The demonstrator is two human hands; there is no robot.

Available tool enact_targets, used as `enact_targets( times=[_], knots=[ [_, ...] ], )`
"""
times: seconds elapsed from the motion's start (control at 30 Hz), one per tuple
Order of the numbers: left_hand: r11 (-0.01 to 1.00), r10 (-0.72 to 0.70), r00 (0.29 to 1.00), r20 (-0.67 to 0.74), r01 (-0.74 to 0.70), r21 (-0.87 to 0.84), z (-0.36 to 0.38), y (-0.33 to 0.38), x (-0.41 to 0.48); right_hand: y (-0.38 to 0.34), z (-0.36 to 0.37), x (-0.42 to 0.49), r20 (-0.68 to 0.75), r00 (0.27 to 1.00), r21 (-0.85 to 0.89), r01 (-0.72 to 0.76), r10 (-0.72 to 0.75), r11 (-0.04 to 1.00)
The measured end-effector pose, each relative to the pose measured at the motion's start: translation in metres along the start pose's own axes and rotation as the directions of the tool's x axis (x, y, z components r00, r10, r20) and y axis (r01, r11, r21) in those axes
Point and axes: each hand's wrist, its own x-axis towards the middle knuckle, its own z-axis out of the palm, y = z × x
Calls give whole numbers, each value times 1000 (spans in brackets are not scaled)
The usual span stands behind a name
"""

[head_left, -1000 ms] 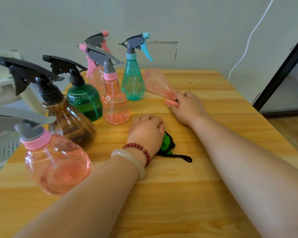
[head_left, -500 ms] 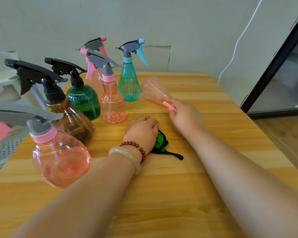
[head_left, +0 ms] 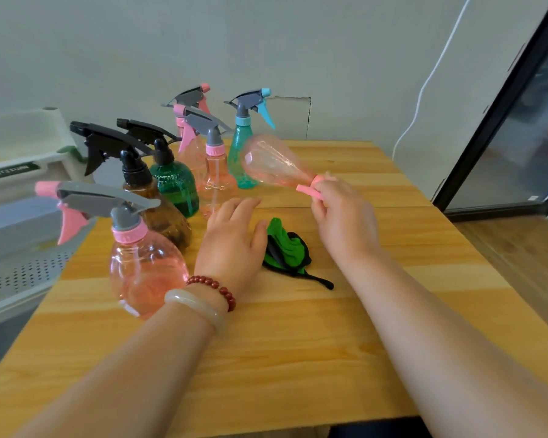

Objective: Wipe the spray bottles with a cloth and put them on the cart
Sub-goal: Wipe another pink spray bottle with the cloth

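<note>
Pink clear bottle tilted, R hand fingers clamped on neck, L hand fingers apart

Clearance over the table
Upright spray bottles crowd the left rear, most trigger heads jutting left toward the cart just beside that edge; a reach to the cart crosses them. The pink bottle gripped by the right hand hangs tilted before the teal bottle. The cloth lies mid-table. Bare wood shows right and along the near edge.
</note>
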Motion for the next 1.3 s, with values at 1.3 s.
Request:
enact_targets(
  times=[1.3],
  knots=[
    [945, -220, 969, -111, 183, -271, -19, 9, -25, -41, 15, -46, 583, 784, -43, -234, 215, 971]
  ],
)
